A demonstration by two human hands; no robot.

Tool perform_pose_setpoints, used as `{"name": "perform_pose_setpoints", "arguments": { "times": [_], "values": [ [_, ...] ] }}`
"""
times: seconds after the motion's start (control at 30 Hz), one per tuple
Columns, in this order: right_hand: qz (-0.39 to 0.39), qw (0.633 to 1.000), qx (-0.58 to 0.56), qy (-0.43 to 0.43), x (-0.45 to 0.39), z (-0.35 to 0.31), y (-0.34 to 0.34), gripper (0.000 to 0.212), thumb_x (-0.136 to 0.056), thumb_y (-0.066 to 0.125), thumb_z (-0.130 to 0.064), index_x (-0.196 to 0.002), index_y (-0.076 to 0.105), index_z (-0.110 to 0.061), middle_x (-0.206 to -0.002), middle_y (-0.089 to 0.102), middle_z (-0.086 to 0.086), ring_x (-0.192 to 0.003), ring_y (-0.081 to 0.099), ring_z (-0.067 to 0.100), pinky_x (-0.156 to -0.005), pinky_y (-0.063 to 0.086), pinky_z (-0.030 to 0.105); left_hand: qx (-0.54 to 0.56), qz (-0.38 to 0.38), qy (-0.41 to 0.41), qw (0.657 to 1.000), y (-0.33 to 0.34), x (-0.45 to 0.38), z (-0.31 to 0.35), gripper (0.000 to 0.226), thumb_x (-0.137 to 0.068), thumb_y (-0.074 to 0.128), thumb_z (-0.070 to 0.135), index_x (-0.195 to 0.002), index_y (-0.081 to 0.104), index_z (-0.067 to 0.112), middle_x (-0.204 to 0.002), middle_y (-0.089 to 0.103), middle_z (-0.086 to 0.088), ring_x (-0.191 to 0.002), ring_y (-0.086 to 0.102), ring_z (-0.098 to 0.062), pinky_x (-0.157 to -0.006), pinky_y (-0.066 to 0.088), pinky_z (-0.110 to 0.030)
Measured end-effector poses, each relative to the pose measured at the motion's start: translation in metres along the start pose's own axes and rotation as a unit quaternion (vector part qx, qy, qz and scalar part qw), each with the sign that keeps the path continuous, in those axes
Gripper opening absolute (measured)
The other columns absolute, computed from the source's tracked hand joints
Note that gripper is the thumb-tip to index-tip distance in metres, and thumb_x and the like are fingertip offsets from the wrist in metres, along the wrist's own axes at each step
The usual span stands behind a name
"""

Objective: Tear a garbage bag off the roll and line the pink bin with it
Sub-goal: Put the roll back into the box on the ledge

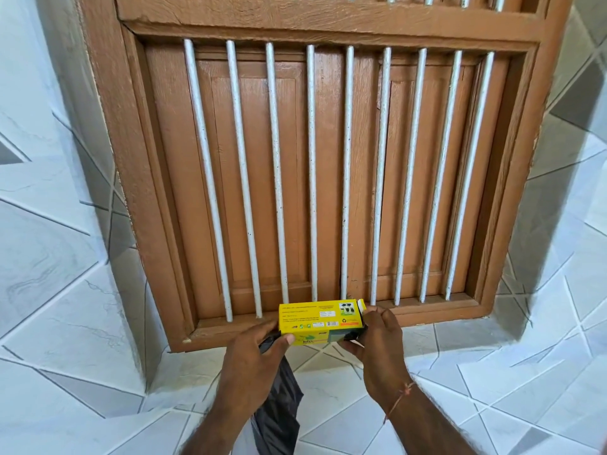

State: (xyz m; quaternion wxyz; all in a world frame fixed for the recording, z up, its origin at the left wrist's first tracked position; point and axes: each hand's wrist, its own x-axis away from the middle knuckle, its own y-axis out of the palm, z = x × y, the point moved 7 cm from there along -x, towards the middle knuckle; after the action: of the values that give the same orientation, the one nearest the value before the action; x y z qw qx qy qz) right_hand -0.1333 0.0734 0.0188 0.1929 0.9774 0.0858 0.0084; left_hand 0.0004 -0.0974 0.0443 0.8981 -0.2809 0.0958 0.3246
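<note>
A yellow garbage-bag box (320, 321) is held level in front of the window sill, gripped at both ends. My left hand (254, 354) grips the box's left end together with a black garbage bag (279, 408) that hangs down under my wrist. My right hand (377, 343) is closed on the box's right end, where the white flap (361, 304) stands open and a bit of black plastic shows. The pink bin is not in view.
A brown wooden window (328, 178) with shut shutters and white vertical bars (277, 172) fills the wall ahead; its sill (230, 326) is just behind the box. Grey-and-white tiled walls (59, 290) surround it on both sides and below.
</note>
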Motion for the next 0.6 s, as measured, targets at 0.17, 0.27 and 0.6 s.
{"name": "perform_pose_setpoints", "arguments": {
  "times": [0.17, 0.27, 0.6],
  "values": [
    [0.044, 0.999, 0.02, -0.022, -0.001, 0.003, -0.004, 0.017, -0.099, 0.039, -0.011, -0.087, 0.051, -0.014, -0.077, 0.062, 0.011, -0.065, 0.058, 0.024, -0.072, 0.056, 0.048, -0.005, 0.001, 0.005, 1.0, 0.005, 0.001, 0.002, 0.029, -0.083, 0.068, 0.04, -0.112, 0.071, 0.037, -0.107, 0.07, 0.027, -0.105, 0.063, 0.003, -0.1, 0.047, -0.027],
    [0.087, 0.994, 0.037, -0.047, -0.006, 0.006, -0.009, 0.02, -0.099, 0.042, -0.016, -0.083, 0.053, -0.019, -0.078, 0.061, 0.011, -0.067, 0.057, 0.024, -0.075, 0.057, 0.052, -0.023, 0.001, 0.019, 1.0, 0.011, 0.002, 0.005, 0.03, -0.083, 0.069, 0.042, -0.113, 0.068, 0.041, -0.106, 0.069, 0.031, -0.104, 0.062, 0.005, -0.099, 0.047, -0.024],
    [0.097, 0.968, 0.18, -0.147, -0.005, 0.026, -0.018, 0.007, -0.091, 0.062, -0.024, -0.087, 0.063, -0.018, -0.077, 0.067, 0.003, -0.074, 0.061, 0.027, -0.07, 0.049, 0.04, -0.108, -0.036, -0.003, 0.994, 0.024, -0.008, -0.002, 0.032, -0.087, 0.061, 0.047, -0.117, 0.066, 0.039, -0.112, 0.071, 0.021, -0.102, 0.064, -0.004, -0.092, 0.051, -0.028]
  ]
}}
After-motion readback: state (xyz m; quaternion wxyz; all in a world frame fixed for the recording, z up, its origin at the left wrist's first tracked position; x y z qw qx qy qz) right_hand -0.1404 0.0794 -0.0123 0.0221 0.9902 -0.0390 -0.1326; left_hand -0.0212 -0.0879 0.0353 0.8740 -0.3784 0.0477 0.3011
